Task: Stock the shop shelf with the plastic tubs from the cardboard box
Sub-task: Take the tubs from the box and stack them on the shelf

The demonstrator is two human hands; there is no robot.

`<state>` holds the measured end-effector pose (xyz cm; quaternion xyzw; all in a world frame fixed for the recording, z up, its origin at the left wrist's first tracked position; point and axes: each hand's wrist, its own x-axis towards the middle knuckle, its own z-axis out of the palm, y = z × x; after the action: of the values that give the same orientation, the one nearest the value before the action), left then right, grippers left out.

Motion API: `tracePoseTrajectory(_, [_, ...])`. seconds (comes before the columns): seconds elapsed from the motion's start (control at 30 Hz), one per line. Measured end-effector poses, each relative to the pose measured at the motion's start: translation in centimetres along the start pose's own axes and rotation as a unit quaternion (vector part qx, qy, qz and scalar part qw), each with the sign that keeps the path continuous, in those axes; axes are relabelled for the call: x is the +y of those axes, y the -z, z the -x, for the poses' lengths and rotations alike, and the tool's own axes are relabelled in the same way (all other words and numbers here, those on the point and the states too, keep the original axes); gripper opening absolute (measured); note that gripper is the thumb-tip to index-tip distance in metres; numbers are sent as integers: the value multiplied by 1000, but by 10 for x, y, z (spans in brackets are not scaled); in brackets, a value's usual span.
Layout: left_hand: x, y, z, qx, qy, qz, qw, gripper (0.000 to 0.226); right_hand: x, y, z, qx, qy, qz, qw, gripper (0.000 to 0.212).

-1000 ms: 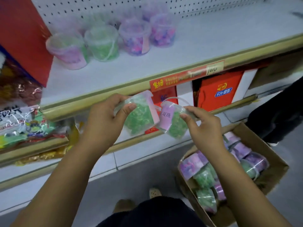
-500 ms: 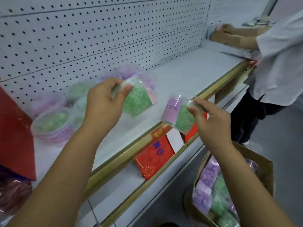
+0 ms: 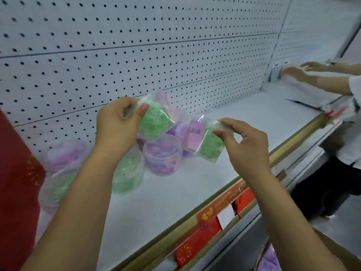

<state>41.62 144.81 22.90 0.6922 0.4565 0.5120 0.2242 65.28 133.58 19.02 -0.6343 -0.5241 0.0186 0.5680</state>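
My left hand (image 3: 117, 126) grips a clear tub of green beads (image 3: 155, 122) by its lid, tilted, above the white shelf (image 3: 175, 192). My right hand (image 3: 242, 145) holds a second green tub with a pink label (image 3: 205, 141), also tilted, a little lower and to the right. Both tubs hang over several tubs standing on the shelf, among them a purple-pink one (image 3: 162, 155) and a green one (image 3: 127, 173). The cardboard box (image 3: 332, 251) shows only at the bottom right corner, with a purple tub (image 3: 269, 261) inside.
A white pegboard (image 3: 136, 55) backs the shelf. A red panel (image 3: 15, 192) stands at the left. Another person's hands (image 3: 300, 71) reach onto the far right of the shelf. Red boxes (image 3: 197, 243) sit on the shelf below the gold front rail (image 3: 293, 141).
Both hands have risen from below the shelf edge to above the shelf surface, carrying the two green tubs toward the tubs at the back. The view has tilted upward.
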Motion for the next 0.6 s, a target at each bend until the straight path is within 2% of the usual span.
tracePoseTrajectory(0.17, [-35, 58, 4, 111, 46, -63, 991, 9, -23, -76, -37, -88, 52, -86, 991, 25])
tracePoseTrajectory(0.23, [-49, 79, 9, 135, 40, -110, 984, 18, -34, -109, -46, -127, 76, -121, 982, 26])
tracePoseTrajectory(0.3, [-61, 95, 15, 145, 34, -145, 978, 28, -43, -139, -52, -169, 105, -146, 969, 26])
tracePoseTrajectory(0.47, [-91, 110, 26, 157, -3, -216, 964, 33, -49, -198, -60, -227, 200, -146, 942, 23])
tracePoseTrajectory(0.6, [-113, 112, 27, 169, -1, -212, 963, 33, -44, -222, -59, -260, 206, -138, 933, 23])
